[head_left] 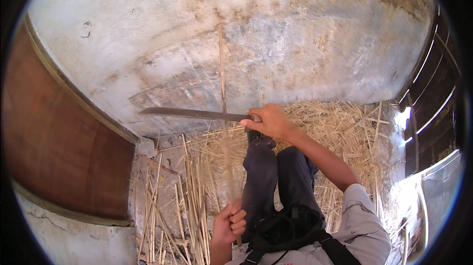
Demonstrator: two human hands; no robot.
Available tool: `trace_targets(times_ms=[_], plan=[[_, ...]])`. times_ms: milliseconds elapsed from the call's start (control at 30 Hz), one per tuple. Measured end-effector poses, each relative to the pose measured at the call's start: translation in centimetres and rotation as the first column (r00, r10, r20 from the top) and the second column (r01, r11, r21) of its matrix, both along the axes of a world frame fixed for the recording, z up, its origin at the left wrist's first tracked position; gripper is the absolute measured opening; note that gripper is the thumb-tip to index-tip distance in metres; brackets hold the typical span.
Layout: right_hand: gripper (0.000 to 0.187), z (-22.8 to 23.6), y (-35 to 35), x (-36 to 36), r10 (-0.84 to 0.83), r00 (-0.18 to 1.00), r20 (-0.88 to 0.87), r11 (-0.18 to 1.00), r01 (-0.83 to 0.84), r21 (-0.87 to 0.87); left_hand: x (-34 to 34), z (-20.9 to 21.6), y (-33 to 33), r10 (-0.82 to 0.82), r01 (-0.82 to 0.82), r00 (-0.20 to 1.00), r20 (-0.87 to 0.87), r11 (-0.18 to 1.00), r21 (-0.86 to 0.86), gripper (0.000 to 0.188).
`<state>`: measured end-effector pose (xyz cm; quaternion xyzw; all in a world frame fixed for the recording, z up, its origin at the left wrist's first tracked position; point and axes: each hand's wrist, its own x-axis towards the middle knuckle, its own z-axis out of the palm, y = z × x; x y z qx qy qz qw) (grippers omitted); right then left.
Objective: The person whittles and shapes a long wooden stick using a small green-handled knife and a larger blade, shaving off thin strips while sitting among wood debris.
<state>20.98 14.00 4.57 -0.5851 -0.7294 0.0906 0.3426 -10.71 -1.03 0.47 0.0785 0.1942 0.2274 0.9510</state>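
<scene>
My right hand [269, 121] is closed round the handle of a machete [192, 113], its long dark blade lying nearly level and pointing left. The blade crosses a thin bamboo strip [222, 75] and appears to touch it about midway along. Low in the view, my left hand [230, 223] grips the near end of that strip. From there the strip runs away from me, with its far tip in front of the stained wall. Part of the strip below the blade is blurred.
Split bamboo strips [192, 206] lie on the floor at my left. A heap of pale shavings [335, 134] spreads along the wall [305, 53] on the right. A brown wooden panel [69, 132] stands at left, and dark slatted boards [433, 102] at right. My legs [260, 176] extend forward.
</scene>
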Motion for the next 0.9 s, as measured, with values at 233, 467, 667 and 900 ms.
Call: trace_targets(times_ms=[233, 467, 667, 900], plan=[[0.059, 2.7, -3.6, -0.5, -0.009, 0.985, 0.17, 0.993, -0.011, 0.119, 1.1, 1.0, -0.6, 0.1, -0.047, 0.945, -0.31, 0.984, 0.174, 0.039], [0.056, 3.5, -4.8, -0.8, 0.017, 0.989, -0.146, 0.997, -0.006, 0.08, 2.1, 1.8, -0.9, 0.186, -0.079, 0.89, -0.416, 0.962, 0.26, 0.037], [0.057, 0.8, -2.6, 1.5, -0.011, 0.967, -0.256, 0.972, -0.049, -0.23, 2.4, 1.3, -1.0, 0.289, -0.105, 0.827, -0.482, 0.922, 0.373, 0.033], [0.062, 0.7, -5.1, 1.2, 0.067, 0.762, -0.644, 0.974, -0.19, -0.123, 2.3, 1.0, -1.2, 0.266, -0.106, 0.864, -0.428, 0.926, 0.361, 0.029]])
